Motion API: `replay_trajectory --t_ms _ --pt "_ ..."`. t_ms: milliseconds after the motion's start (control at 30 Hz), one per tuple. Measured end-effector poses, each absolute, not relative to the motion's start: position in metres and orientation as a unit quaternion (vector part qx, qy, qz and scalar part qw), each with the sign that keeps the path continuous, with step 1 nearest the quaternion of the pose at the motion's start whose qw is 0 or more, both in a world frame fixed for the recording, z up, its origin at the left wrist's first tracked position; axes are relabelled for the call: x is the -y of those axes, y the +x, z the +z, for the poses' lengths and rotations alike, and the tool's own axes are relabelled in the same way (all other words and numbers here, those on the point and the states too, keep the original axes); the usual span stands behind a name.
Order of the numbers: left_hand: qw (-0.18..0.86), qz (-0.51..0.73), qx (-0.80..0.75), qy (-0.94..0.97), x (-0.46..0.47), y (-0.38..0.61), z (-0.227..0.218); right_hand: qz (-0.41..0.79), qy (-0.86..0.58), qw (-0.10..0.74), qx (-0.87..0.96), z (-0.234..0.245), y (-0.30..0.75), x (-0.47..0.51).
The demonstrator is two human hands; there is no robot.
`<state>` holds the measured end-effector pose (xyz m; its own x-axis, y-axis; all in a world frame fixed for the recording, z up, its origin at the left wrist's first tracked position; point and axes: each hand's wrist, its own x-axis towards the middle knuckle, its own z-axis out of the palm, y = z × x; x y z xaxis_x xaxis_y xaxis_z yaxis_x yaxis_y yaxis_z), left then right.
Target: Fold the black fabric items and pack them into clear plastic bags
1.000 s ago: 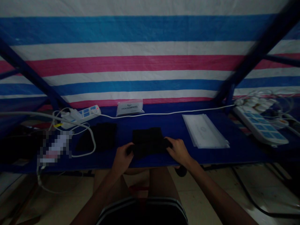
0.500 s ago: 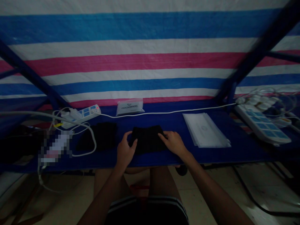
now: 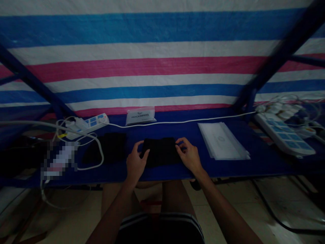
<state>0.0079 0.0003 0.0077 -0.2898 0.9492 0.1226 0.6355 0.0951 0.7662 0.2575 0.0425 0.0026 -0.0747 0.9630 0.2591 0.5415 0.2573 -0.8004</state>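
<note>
At lower centre of the frame, on a bench covered in dark blue sheeting (image 3: 228,167), a folded black cloth (image 3: 159,151) lies flat. The left hand (image 3: 135,165) is at the cloth's left edge and the right hand (image 3: 189,156) at its right edge. Both are narrowly curled, with fingertips at the fabric, but in this dim light I cannot tell whether either one pinches it.

Just left of the cloth lies a second black cloth (image 3: 111,147), and a pixelated object (image 3: 59,161) sits further left. Toward the left of the bench, a white power strip (image 3: 87,126) sits in a tangle of cables. At the back, near the centre, stands a ROCKBROS packet (image 3: 140,116), with a thin white cable (image 3: 182,121) running along the bench in front of it. To the right are a stack of clear plastic sleeves (image 3: 220,141) and a larger power strip (image 3: 283,134) crowded with white plugs. A pink, blue and white striped tarp (image 3: 152,69) hangs behind everything.
</note>
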Motion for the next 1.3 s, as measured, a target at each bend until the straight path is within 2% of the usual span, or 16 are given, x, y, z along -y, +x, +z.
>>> replay_trajectory --t_ms 433,733,1300 --pt "0.235 0.368 -0.710 0.553 -0.005 0.003 0.013 0.233 -0.532 0.386 0.717 0.003 0.259 -0.042" --pt "0.288 0.409 -0.665 0.555 -0.009 -0.007 0.015 0.235 -0.528 0.402 0.710 0.003 0.260 -0.042" --pt "0.217 0.329 -0.711 0.583 -0.022 -0.007 0.022 0.241 -0.550 0.397 0.694 0.002 0.257 -0.042"
